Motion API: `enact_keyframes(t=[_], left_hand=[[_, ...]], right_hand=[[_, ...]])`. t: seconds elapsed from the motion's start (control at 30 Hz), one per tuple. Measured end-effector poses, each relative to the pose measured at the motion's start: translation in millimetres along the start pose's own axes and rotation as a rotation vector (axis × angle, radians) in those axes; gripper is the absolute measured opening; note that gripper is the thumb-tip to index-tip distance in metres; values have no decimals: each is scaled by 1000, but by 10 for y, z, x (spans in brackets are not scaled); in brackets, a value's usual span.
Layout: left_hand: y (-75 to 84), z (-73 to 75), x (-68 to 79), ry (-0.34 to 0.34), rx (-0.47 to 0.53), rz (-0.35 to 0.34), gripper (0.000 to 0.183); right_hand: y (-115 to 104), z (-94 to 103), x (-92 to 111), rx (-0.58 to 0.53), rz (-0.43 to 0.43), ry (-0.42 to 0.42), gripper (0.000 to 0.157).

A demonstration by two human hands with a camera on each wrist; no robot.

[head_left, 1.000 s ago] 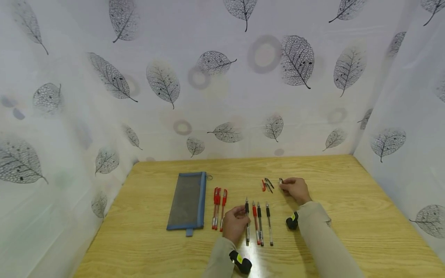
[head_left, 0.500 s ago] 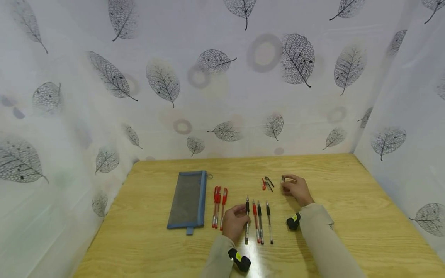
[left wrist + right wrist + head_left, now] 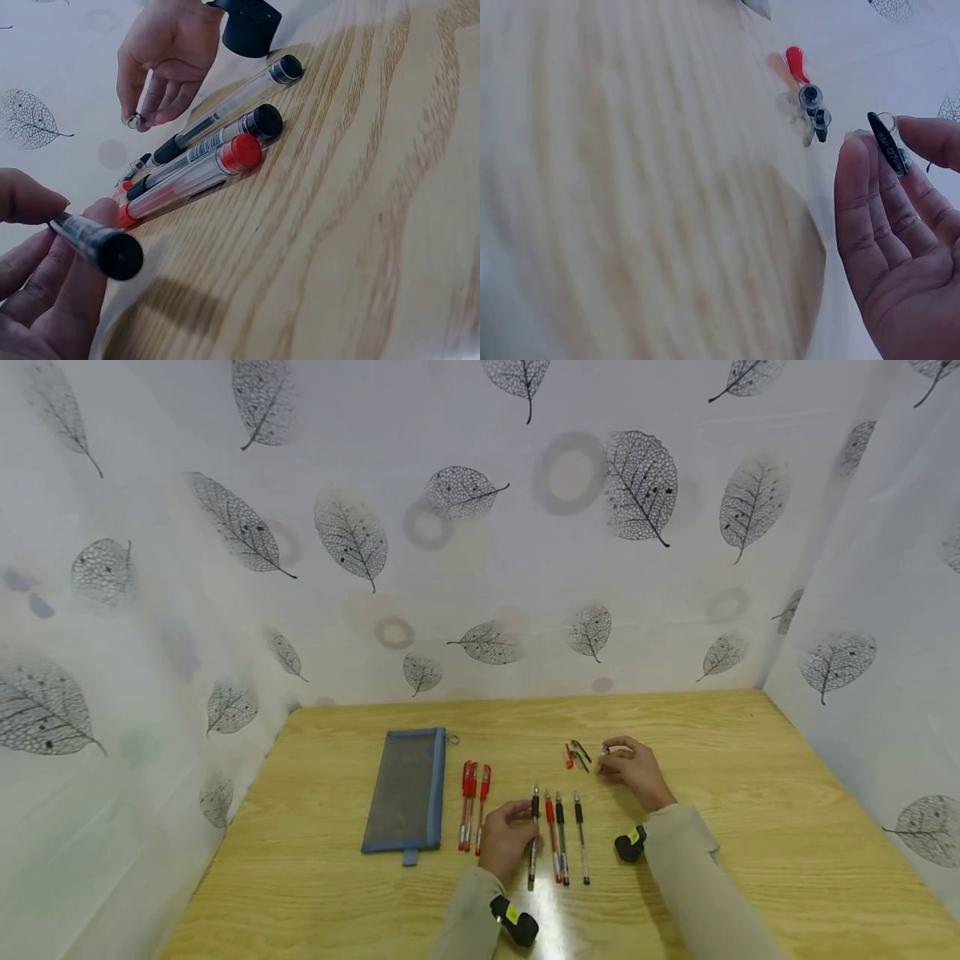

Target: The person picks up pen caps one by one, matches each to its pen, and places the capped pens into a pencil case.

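Observation:
My left hand [image 3: 507, 837] pinches an uncapped black gel pen [image 3: 535, 827] between thumb and fingers, tip pointing away; its dark end [image 3: 121, 256] faces the left wrist camera. My right hand [image 3: 632, 770] pinches a clear pen cap with a black clip [image 3: 889, 146] between thumb and fingertips. Just left of that hand lie a red pen cap [image 3: 568, 756] and clear caps with black clips [image 3: 581, 752]. Beside the left hand, a red uncapped pen [image 3: 552, 831] and two black uncapped pens [image 3: 561, 835] [image 3: 581, 835] lie side by side on the table.
Left of the left hand lie three capped red pens [image 3: 469, 802]. Farther left is a grey mesh zip pouch with blue edging [image 3: 405, 789]. The wooden table [image 3: 300, 860] is enclosed by white leaf-patterned sheeting [image 3: 480, 568] at the back and sides.
The right hand, holding the cap, has shifted slightly right and then back left toward the loose caps. My left hand keeps the pen in nearly the same place.

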State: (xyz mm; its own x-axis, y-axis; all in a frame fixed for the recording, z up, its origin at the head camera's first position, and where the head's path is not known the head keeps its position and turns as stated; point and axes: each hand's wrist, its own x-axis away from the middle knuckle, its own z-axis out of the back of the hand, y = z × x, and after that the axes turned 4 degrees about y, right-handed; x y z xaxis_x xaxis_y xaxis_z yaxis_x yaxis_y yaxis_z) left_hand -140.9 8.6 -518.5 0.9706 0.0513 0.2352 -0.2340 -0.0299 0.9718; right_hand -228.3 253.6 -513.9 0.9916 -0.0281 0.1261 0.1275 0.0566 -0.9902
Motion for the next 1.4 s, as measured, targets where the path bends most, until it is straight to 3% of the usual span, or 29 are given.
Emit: enact_keyframes(t=[0.5, 0.7, 1.4], left_hand=[[30, 51, 34, -59, 76, 17, 41], [35, 64, 50, -63, 61, 17, 40], [133, 84, 178, -114, 44, 11, 35]], right_hand=[[-54, -215, 129, -11, 52, -29, 42], [-76, -289, 203, -7, 94, -46, 41], [-157, -544, 387, 22, 105, -100, 43]])
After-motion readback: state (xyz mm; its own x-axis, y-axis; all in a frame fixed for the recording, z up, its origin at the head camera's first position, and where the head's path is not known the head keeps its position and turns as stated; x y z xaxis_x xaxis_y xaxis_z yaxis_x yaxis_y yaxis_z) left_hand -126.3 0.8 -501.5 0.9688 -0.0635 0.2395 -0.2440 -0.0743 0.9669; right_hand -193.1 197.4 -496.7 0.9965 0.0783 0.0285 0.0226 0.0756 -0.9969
